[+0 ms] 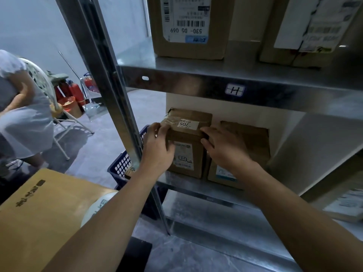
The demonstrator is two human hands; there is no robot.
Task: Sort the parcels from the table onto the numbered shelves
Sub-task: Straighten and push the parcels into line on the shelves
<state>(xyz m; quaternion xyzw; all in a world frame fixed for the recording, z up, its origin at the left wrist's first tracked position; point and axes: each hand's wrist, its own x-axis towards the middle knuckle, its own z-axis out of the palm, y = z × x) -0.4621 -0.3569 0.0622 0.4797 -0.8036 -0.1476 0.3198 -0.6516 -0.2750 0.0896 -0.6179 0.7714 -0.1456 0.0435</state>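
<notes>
A small brown cardboard parcel (188, 142) with a "705" sticker stands on the metal shelf (196, 186) below the rail labelled "H" (235, 90). My left hand (158, 148) grips its left side, fingers curled over the top edge. My right hand (224, 148) holds its right side, wedged between it and a second brown parcel (253, 142) that stands right beside it on the same shelf.
Two larger cardboard boxes (188, 26) (310, 30) sit on the shelf above. A steel upright (121, 107) runs left of my hands, a blue crate (125, 165) behind it. A yellow padded envelope (39, 213) lies at lower left. A person (21, 107) stands at far left.
</notes>
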